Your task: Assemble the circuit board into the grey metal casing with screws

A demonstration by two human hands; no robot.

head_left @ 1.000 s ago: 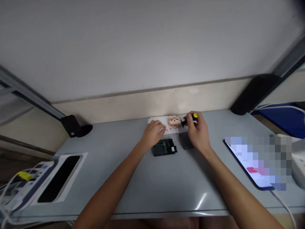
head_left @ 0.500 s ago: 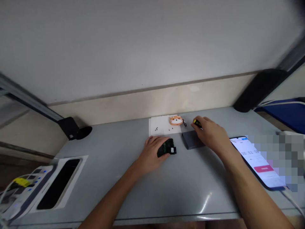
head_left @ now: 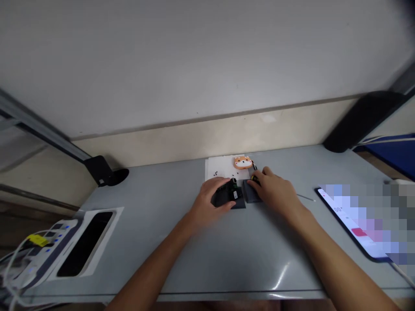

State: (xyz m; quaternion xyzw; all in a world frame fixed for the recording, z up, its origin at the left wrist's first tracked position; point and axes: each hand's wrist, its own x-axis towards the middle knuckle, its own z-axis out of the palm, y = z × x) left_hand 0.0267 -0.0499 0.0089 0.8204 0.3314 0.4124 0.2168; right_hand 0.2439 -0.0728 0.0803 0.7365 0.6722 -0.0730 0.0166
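A black electronic device with a green circuit board (head_left: 235, 194) lies under my left hand (head_left: 209, 201), whose thumb and fingers curve around its two sides. Just right of it is a dark grey flat casing (head_left: 250, 192), nearly touching. My right hand (head_left: 274, 186) is over that casing, fingers closed round a screwdriver with a yellow and black handle (head_left: 254, 177). The tool's thin metal shaft (head_left: 306, 197) sticks out beyond the wrist to the right. My palm and fingers hide most of the handle.
White paper (head_left: 223, 165) behind my hands bears several tiny dark screws (head_left: 215, 173) and an orange dog-face case (head_left: 243, 162). A lit phone (head_left: 353, 222) lies right. At left are a dark phone (head_left: 86, 244) and a power strip (head_left: 56, 248). Black stand legs (head_left: 352, 123) rise behind.
My right hand has moved left and down over the grey casing, which now sits closer to the device. The left hand's fingers have opened slightly around the device. The view has shifted a little.
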